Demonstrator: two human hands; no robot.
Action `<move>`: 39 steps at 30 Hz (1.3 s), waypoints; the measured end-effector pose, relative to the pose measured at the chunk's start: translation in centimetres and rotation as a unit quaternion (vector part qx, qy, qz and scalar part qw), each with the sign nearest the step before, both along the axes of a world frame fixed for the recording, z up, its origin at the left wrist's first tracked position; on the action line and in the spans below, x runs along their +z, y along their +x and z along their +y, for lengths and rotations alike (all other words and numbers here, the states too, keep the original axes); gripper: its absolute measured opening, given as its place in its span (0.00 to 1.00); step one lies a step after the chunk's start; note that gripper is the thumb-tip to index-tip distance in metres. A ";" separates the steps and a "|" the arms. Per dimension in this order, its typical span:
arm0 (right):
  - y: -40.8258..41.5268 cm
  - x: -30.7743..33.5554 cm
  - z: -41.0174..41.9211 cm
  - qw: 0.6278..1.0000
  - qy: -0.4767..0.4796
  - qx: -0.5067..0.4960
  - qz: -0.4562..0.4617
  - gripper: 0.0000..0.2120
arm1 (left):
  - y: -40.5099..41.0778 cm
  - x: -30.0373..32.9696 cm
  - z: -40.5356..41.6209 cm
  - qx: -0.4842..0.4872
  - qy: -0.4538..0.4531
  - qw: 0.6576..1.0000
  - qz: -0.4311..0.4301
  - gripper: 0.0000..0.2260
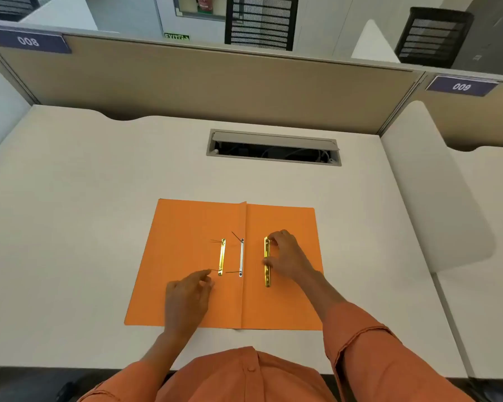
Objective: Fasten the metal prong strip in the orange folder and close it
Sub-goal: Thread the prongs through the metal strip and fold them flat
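Note:
An orange folder (186,227) lies open and flat on the white desk. Near its spine sit a gold prong strip (222,256) and a silver strip (241,258), with thin prongs sticking out to the left at their ends. On the right flap lies a gold metal bar (267,274); my right hand (286,253) has its fingertips on the bar's upper half, thumb and fingers pinching it. My left hand (188,294) rests on the left flap, its fingers loosely curled just below the lower prong, holding nothing.
The white desk (84,198) has a cable slot (273,147) with its lid raised behind the folder. A beige partition (186,79) closes the back. A white divider (436,184) stands to the right.

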State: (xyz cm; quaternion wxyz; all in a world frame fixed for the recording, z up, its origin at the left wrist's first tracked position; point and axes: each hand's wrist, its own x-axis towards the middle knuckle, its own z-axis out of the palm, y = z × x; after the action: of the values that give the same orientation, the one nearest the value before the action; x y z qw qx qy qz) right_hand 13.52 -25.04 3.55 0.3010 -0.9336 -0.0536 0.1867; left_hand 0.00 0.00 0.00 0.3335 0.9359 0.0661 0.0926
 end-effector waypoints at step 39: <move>3.1 2.1 0.7 0.990 0.065 -0.029 0.126 0.30 | 2.9 0.7 -3.4 0.045 -0.299 0.945 0.126 0.06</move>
State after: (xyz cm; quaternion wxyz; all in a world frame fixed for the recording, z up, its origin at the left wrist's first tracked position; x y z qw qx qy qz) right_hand 16.63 -24.37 5.65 0.3702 -0.8825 -0.0002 0.2901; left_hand 2.88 -3.38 0.65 0.5821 0.7934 0.1743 -0.0347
